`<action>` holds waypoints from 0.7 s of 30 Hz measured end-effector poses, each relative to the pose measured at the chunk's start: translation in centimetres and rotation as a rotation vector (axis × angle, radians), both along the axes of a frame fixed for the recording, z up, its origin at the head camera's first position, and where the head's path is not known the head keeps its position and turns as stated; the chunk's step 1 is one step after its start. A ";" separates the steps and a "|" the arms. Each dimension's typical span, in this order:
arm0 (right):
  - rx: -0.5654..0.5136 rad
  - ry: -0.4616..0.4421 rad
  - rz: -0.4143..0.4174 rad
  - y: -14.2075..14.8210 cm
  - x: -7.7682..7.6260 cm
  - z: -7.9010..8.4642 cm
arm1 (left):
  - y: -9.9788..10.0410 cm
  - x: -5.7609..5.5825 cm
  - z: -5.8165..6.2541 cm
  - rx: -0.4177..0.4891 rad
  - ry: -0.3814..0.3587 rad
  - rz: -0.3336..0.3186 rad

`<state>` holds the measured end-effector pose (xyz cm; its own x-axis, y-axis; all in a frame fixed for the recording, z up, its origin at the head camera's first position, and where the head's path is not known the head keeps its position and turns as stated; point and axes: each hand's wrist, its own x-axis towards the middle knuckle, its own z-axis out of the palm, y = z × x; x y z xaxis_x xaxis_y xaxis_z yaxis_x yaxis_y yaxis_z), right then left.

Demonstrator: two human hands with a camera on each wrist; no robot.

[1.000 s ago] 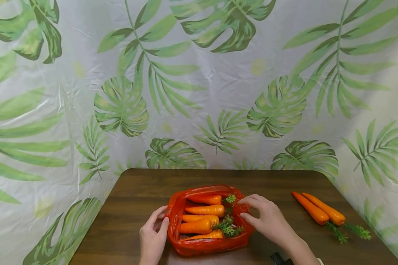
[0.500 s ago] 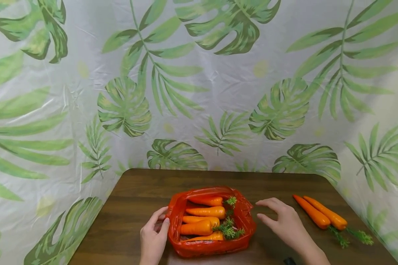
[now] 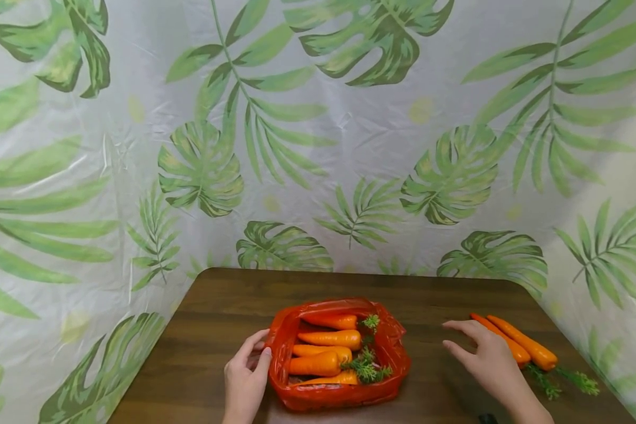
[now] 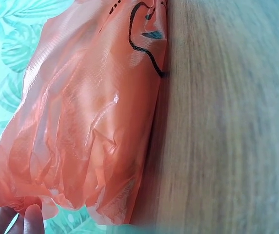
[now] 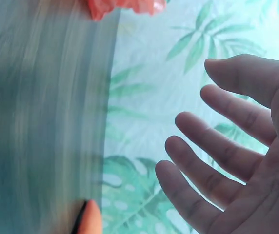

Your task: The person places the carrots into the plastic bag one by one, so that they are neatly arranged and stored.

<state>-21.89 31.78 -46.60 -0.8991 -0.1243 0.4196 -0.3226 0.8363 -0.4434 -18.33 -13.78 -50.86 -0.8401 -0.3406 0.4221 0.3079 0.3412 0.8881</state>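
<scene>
A red plastic bag point(image 3: 344, 398) lies wide-mouthed in the middle of the table, with several orange carrots point(image 3: 330, 338) side by side in it, their green tops to the right. My left hand point(image 3: 245, 374) pinches the bag's left rim between thumb and fingers; the left wrist view shows the fingers point(image 4: 32, 220) at the crumpled plastic. To the right of the bag, my right hand point(image 3: 490, 362) is in the air with its fingers spread and nothing in them. Two more carrots point(image 3: 530, 343) lie behind and beside it, one partly hidden by the hand.
The dark wooden table point(image 3: 201, 330) has rounded far corners. Behind it hangs a leaf-patterned sheet point(image 3: 297, 147), which also covers the sides. A small dark object point(image 3: 487, 418), too cut off to tell, shows at my right wrist.
My right hand has drawn away from the bag's right rim and moved right, towards the two loose carrots. My left hand stays on the bag's left rim.
</scene>
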 end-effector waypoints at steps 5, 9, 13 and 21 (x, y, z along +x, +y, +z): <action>-0.007 -0.036 -0.021 1.5 0.1 -0.4 | 0.0 0.1 -0.3 0.002 0.012 -0.002; -0.009 -0.043 -0.048 2.7 0.0 -0.6 | 0.1 0.1 -0.5 -0.004 0.021 0.000; -0.012 -0.069 -0.073 3.8 -0.1 -0.9 | 0.0 0.1 -0.4 0.000 0.029 0.003; 0.000 -0.078 -0.145 5.6 -0.1 -1.5 | -0.1 -0.1 -0.1 -0.007 0.032 -0.003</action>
<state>-22.01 37.42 -48.11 -0.9373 0.0093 0.3483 -0.1629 0.8718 -0.4619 -18.43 -13.86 -50.96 -0.8270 -0.3348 0.4516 0.3376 0.3466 0.8752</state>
